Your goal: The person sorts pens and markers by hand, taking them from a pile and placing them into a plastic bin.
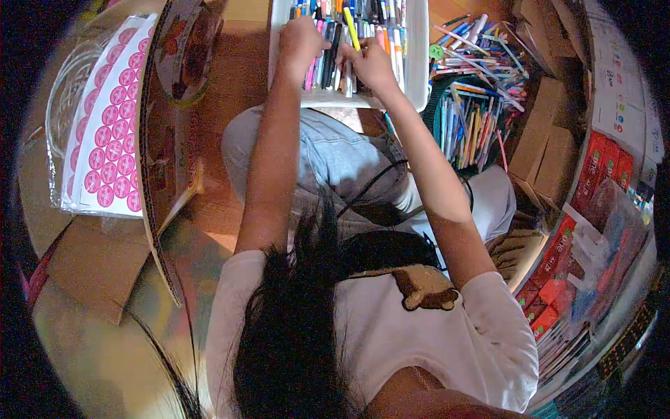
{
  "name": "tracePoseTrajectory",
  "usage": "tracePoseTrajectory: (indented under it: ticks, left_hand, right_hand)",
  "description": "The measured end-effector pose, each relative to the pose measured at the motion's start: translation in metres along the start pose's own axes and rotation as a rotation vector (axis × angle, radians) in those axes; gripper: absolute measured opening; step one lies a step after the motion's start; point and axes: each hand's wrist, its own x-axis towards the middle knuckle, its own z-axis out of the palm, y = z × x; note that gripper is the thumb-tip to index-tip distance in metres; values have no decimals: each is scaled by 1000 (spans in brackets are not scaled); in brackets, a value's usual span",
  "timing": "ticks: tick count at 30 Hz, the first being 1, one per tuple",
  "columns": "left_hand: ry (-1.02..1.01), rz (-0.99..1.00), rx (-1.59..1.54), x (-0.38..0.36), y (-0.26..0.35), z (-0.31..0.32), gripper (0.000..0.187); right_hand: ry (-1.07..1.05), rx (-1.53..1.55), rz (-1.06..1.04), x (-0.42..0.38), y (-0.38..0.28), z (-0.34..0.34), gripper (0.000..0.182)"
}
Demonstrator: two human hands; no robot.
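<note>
A translucent white plastic bin [420, 84] full of pens and markers stands in front of my knees. My left hand [299, 47] is over its left side with the fingers curled down among the pens, beside a pink pen [309, 75] and some black pens [331, 59]. What those fingers hold, if anything, is hidden. To the right, my right hand [373, 68] has its fingers closed at the lower end of a yellow pen [350, 26], which slants up over the other pens. Orange, white and grey pens lie around both hands.
Right of the bin, a dark green basket [434, 115] holds upright pens, with a loose heap of pens [481, 49] behind it. Cardboard boxes [541, 157] stand farther right. On the left are a cardboard wall [155, 140] and sheets of pink round stickers [112, 133].
</note>
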Motion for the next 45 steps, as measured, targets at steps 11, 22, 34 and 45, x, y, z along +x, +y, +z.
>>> tracePoseTrajectory:
  ticks: [11,22,34,45]
  left_hand:
    - [-79,-32,98,4,5,0,24]
    - [-234,-7,-369,12,-2,-12,35]
    - [46,76,86,6,-11,4,31]
    - [-6,-27,48,14,-16,11,31]
  right_hand:
    - [127,-303,-29,-2,-11,0,41]
    - [43,223,118,-2,-18,9,31]
    - [5,-71,77,-9,-26,-5,30]
    - [139,-374,-121,-6,-11,8,27]
